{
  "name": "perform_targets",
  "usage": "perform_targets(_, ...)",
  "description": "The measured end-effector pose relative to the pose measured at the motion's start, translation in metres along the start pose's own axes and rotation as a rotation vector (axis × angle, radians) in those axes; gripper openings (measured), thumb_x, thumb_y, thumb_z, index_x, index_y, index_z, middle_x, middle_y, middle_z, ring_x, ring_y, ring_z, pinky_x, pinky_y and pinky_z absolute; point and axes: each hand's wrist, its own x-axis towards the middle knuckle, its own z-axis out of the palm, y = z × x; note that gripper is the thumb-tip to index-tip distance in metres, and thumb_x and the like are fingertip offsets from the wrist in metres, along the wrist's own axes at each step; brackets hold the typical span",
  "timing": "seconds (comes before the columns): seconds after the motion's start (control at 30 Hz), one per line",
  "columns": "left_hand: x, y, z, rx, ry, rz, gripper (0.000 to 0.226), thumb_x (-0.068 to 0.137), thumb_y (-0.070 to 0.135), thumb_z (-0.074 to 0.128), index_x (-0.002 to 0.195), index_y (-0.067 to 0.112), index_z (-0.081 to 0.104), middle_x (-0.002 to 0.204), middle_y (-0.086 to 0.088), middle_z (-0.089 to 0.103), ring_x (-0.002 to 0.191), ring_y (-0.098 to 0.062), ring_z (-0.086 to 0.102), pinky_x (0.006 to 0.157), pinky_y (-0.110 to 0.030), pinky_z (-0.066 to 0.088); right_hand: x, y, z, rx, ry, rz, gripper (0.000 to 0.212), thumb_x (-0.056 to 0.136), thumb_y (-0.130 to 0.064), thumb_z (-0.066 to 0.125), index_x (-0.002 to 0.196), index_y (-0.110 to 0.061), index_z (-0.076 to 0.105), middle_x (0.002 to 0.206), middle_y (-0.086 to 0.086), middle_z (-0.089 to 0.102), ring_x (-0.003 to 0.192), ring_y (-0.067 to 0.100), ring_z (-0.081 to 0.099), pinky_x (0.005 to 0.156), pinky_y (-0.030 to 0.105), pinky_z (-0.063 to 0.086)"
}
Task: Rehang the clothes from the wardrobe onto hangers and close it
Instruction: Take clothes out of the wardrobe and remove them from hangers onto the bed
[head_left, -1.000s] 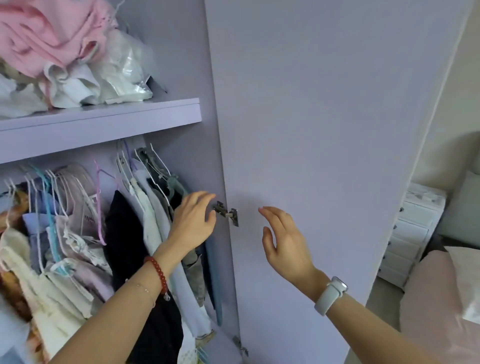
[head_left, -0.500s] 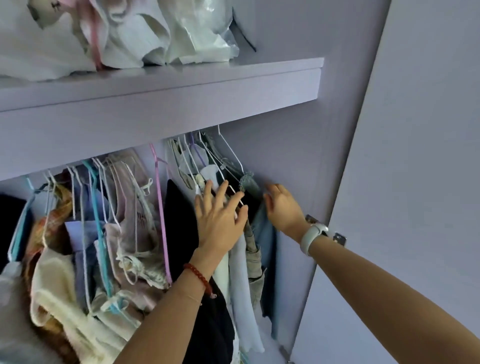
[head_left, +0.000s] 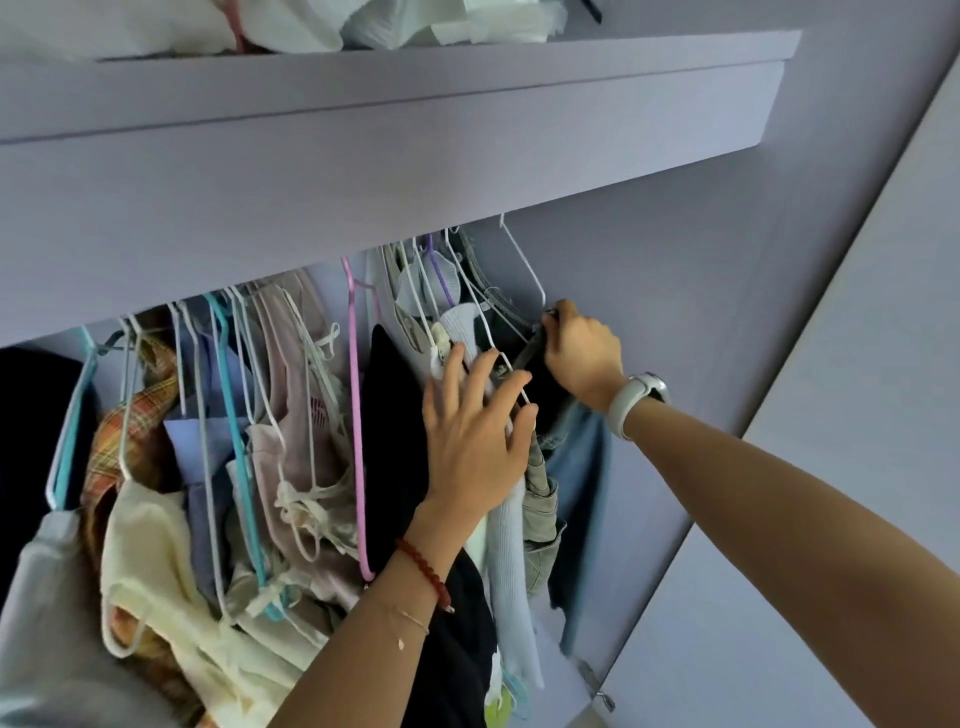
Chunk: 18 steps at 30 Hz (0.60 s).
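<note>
Inside the lilac wardrobe, many clothes hang tightly on thin wire hangers (head_left: 524, 270) below a shelf (head_left: 395, 135). My left hand (head_left: 475, 436), with a red bead bracelet, presses flat with spread fingers against a white ribbed garment (head_left: 511, 561) and a black one (head_left: 389, 415), pushing them left. My right hand (head_left: 584, 353), with a white wristwatch, is closed on the top of a dark garment (head_left: 545, 384) at the far right end of the row. A light blue garment (head_left: 582, 499) hangs below it.
The open wardrobe door (head_left: 831, 519) stands at the right, with a hinge (head_left: 597, 686) low down. Folded white and pink cloth (head_left: 291, 26) lies on top of the shelf. A pink hanger (head_left: 356, 415) and turquoise hangers (head_left: 234, 415) hang among clothes at the left.
Both hands went from the door hinge into the clothes. My right hand has risen and closed on the dark garment's top; my left hand has spread against the hanging clothes.
</note>
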Motion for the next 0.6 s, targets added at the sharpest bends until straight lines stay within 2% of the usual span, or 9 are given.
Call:
perform_targets(0.2,0.000,0.001,-0.002,-0.002,-0.021,-0.012,0.035,0.090,0.039,0.042,0.118,0.026,0.058,0.139,-0.003,0.044,0.139,-0.030,0.020,0.107,-0.056,0.023,-0.002,0.003,-0.014,-0.050,0.137,-0.022,0.028,0.097,-0.025,0.035,0.105,-0.002,0.050,0.092,0.026,0.065,0.086,0.047,0.057,0.063,0.036,0.029)
perform_targets(0.4,-0.001,0.005,-0.002,0.022,-0.038,-0.037,0.042,0.090,0.043,0.030,0.121,0.028,0.056,0.142,0.000,0.040,0.141,-0.027,0.014,0.107,-0.055,0.019,-0.017,0.015,-0.030,-0.023,0.186,-0.016,0.030,0.098,-0.024,0.034,0.108,-0.003,0.053,0.090,0.025,0.066,0.085,0.048,0.058,0.065,0.039,0.036)
perform_targets(0.5,0.000,0.008,-0.001,0.028,-0.050,-0.056,0.040,0.091,0.041,0.035,0.124,0.029,0.055,0.144,0.001,0.038,0.142,-0.026,0.011,0.108,-0.055,0.016,-0.029,0.021,-0.038,-0.025,0.210,-0.052,0.030,0.098,-0.023,0.036,0.108,-0.003,0.054,0.083,0.024,0.066,0.079,0.046,0.059,0.062,0.035,0.028)
perform_targets(0.6,0.000,0.012,0.000,0.023,-0.081,-0.080,0.039,0.093,0.038,0.042,0.130,0.031,0.049,0.148,0.002,0.031,0.143,-0.024,0.003,0.108,-0.058,0.011,-0.062,0.034,-0.040,0.028,0.259,-0.062,0.027,0.096,-0.020,0.041,0.103,0.000,0.057,0.072,0.023,0.066,0.068,0.045,0.060,0.058,0.035,0.033)
